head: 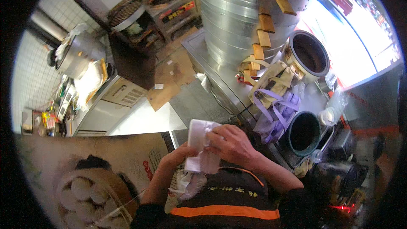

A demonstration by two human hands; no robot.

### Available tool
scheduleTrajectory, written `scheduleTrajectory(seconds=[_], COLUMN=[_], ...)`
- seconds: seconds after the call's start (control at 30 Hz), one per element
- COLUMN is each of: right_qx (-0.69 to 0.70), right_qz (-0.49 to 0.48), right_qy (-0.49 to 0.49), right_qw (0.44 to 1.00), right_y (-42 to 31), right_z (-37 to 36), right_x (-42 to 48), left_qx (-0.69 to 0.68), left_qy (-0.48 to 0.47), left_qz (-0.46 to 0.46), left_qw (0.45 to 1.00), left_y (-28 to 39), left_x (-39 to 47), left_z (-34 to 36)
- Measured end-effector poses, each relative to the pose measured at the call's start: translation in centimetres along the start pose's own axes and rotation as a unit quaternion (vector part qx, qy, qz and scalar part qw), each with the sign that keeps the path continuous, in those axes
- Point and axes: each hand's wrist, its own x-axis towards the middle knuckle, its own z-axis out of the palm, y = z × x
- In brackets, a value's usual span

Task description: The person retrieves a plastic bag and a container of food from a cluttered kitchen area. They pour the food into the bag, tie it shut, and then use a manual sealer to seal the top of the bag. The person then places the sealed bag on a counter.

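Observation:
A white, boxy pack [198,136], slightly blurred, is held up in front of my dark apron with its orange band. Its exact kind cannot be made out. My left hand [179,156] grips its left side, with the thumb lying across the near face. My right hand [230,143] is on the right side of the pack, fingers bent over its upper part. Below the pack, a crumpled printed plastic bag [187,184] hangs against the apron; whether it joins the pack cannot be told.
Pale round balls [84,203] fill a round container at lower left. To the right, purple bags [279,111] lie on a metal counter [219,79], near a dark-rimmed bucket [303,133] and an open pot [308,52]. A big steel drum [229,16] rises beyond. Cardboard [165,97] covers part of the floor.

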Motion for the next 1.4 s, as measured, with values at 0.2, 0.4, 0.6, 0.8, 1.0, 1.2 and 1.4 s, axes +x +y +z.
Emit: scheduleTrajectory(seconds=[0.2,0.4,0.6,0.8,1.0,1.2,1.4], right_qx=[-0.057,0.024,0.063,0.027,0.158,0.305,0.287], right_qz=[-0.05,0.038,0.044,0.018,0.204,0.278,0.204], right_qy=[-0.055,-0.049,-0.045,-0.121,-0.141,-0.147,-0.25], right_qw=[0.996,0.998,0.996,0.992,0.956,0.899,0.902], right_y=[1.8,5.2,8.9,11.6,13.7,8.9,3.3], right_z=[8.4,13.2,15.1,17.7,22.1,28.2,35.7], right_x=[4.0,10.9,22.6,35.1,45.3,57.7,66.9], left_qx=[-0.035,0.047,0.088,0.097,-0.113,-0.254,-0.503], left_qy=[0.071,0.077,0.006,-0.096,-0.032,0.059,0.39], left_qz=[-0.066,-0.107,-0.115,0.051,-0.037,0.228,0.362], left_qw=[0.995,0.99,0.989,0.989,0.992,0.938,0.681], left_y=[0.6,5.7,12.3,12.3,18.3,15.8,16.2], left_x=[-0.3,2.0,4.2,11.7,7.9,-0.7,-10.8], left_z=[-7.4,-15.4,-24.0,-35.6,-44.8,-63.6,-82.0])
